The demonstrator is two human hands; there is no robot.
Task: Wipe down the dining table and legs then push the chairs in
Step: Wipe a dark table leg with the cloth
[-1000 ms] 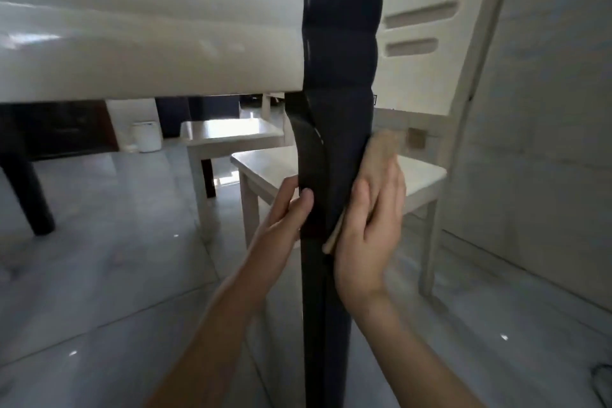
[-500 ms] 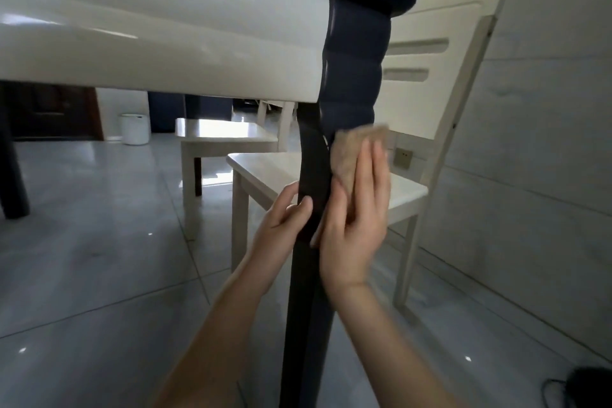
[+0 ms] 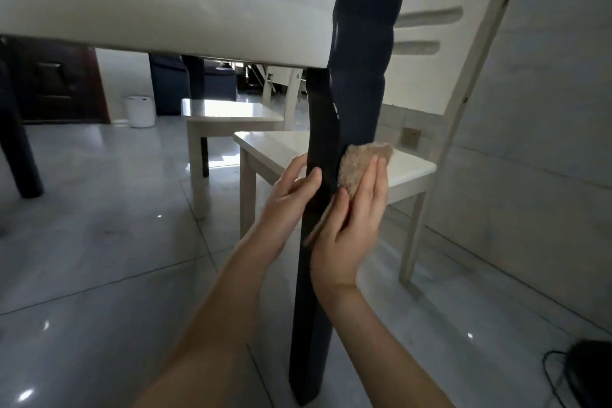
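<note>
Two hands on one table leg (image 3: 351, 103). My right hand (image 3: 347, 222) lies flat, fingers straight and together, pressing a tan cloth (image 3: 359, 164) against the leg's right face; the cloth's upper corner pokes past my fingertips toward 1 o'clock, and a lower edge shows under my palm. No pinch here: the cloth is held by the flat of the hand against the wood. My left hand (image 3: 291, 189) cups the leg from its left side, thumb tip resting on the front face, fingers curled loosely round the far edge. The leg is dark and glossy, and stands upright from the floor (image 3: 99, 242) to the pale table apron (image 3: 165, 20), which runs off toward 9 o'clock. Behind the leg, at 3 o'clock of my hands, stands a cream chair (image 3: 447, 83), seat partly hidden by the leg. A second pale seat (image 3: 228, 113) sits farther back at 11 o'clock. Another dark leg (image 3: 20, 149) stands far left. A small white bin (image 3: 140, 111) sits by the back wall. A black cable (image 3: 559, 378) lies at 5 o'clock.
</note>
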